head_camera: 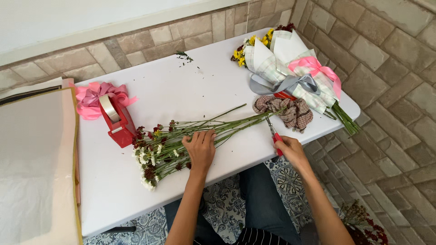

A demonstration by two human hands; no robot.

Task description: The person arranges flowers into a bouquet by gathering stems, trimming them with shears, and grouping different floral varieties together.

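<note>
The red-handled scissors are mostly hidden inside the right hand, so how the blades stand at the green flower stems cannot be told. A red object lies largely covered by the wrapped bouquet. The stacked paper sheets run off the left edge.

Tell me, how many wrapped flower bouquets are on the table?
2. Both lie at the table's far right corner: one with a grey bow, one with a pink bow beside it. More may be hidden underneath.
</note>
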